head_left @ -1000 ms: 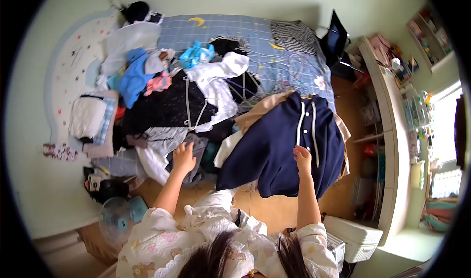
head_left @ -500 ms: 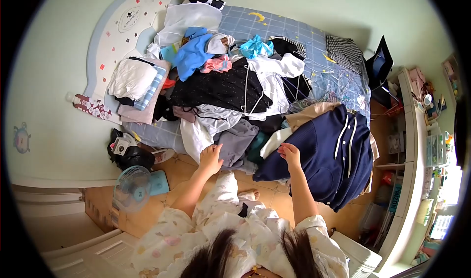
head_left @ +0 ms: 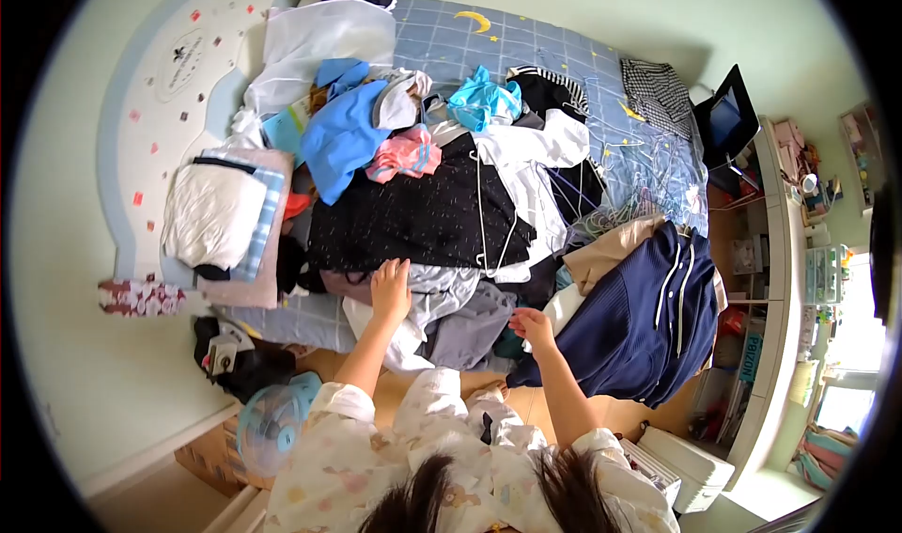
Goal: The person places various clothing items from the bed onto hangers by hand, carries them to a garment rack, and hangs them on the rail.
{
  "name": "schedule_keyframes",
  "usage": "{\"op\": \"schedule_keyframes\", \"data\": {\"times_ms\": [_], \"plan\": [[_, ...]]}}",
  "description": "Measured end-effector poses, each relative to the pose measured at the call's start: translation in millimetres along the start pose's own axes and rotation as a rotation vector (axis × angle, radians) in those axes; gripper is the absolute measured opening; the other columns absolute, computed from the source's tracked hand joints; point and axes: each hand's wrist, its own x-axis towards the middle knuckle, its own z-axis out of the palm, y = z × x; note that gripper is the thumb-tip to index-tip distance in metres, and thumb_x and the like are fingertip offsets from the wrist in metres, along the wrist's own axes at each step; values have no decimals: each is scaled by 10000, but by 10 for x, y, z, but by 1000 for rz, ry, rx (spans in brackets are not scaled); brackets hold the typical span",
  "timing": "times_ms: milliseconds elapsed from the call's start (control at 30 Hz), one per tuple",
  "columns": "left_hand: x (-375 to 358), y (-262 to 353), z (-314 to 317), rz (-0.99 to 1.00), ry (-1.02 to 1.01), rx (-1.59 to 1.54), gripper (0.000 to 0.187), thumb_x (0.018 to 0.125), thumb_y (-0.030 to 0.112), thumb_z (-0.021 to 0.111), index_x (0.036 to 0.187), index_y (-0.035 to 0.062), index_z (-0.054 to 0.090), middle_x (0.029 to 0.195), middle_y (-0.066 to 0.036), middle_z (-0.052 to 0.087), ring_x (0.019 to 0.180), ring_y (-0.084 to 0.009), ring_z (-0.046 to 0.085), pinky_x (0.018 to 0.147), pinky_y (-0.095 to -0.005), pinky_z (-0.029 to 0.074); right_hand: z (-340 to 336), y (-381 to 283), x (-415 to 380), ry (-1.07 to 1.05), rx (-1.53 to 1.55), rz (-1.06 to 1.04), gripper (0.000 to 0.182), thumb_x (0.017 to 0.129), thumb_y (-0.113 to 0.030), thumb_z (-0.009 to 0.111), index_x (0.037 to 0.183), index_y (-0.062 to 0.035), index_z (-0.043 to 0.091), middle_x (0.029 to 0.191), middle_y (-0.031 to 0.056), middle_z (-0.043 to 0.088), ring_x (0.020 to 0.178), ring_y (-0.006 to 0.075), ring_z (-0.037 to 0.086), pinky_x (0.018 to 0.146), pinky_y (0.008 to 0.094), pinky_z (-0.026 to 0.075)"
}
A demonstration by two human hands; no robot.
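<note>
- Looking down, we've got both hands out over a bed (head_left: pixel 564 54) heaped with laundry, blue sheet with a moon print showing at the far end.
- Our left hand (head_left: pixel 391 289) lies flat, fingers spread, on a pale grey garment (head_left: pixel 442 293) at the near edge of the pile, right where it meets the black speckled top (head_left: pixel 413 213). That grip is wide open, palm down, nothing pinched in it as far as we can tell.
- Our right hand (head_left: pixel 533 328) sits lower and to the right, at the near corner of the navy jacket (head_left: pixel 639 317), touching its edge. Fingers look curled in, but we honestly can't tell if that grip has the cloth or is just resting against it.
- The navy jacket hangs off the bed's right side, two white drawstrings running down its front, with a tan piece (head_left: pixel 611 249) peeking out just above it.
- Between the two hands: a darker grey garment (head_left: pixel 474 331) draped over the bed edge.
- Further back in the pile we count one bright blue top (head_left: pixel 340 138), one pink striped piece (head_left: pixel 404 154), one turquoise bundle (head_left: pixel 479 101) and one white hoodie (head_left: pixel 540 148).
- Left side: one folded white stack (head_left: pixel 209 215) on a pink cloth.
- On the floor by our left arm, one small fan (head_left: pixel 272 425).
- A long desk (head_left: pixel 785 279) runs along the right wall, well apart from the hands.
</note>
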Motion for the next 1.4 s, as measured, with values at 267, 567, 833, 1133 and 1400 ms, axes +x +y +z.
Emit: {"op": "schedule_keyframes", "data": {"times_ms": [267,567,833,1133,1400], "plan": [[872,-441,500,50,-160,129,216,795,215,652,953,94,568,807,-72,626,817,-294,604,791,-435,461,439,-191,263,50,2,100,214,932,-117,502,1092,-35,619,934,74,665,831,162,647,735,274,499],[590,825,-593,105,-65,-742,114,895,165,516,935,58,525,728,-161,599,704,-369,584,603,-472,431,889,-903,118,-452,490,439,870,844,-681,444,1332,37,388,1298,194,506,1160,327,522,980,462,412],[-506,1029,-355,-324,-222,-1740,220,921,249,563,1044,66,555,934,-49,571,886,-145,547,815,-270,439,1039,-1357,-159,-357,932,157,380,853,-274,521,1074,17,626,1033,155,667,960,305,631,899,413,496],[-605,158,124,-1192,154,-2527,929,703,771,535,1355,129,375,1362,-137,410,1206,-342,411,1023,-533,325,635,-1385,-1321,-592,999,13,519,781,-222,484,1218,53,533,1207,188,591,1109,336,565,1008,433,413],[-129,236,-416,-359,269,-2457,547,907,474,445,1249,58,544,1231,-120,574,1139,-295,538,1004,-420,408,-698,-792,-1905,-389,920,-138,446,784,-251,475,1087,54,590,1074,191,646,971,339,625,904,411,496]]}}
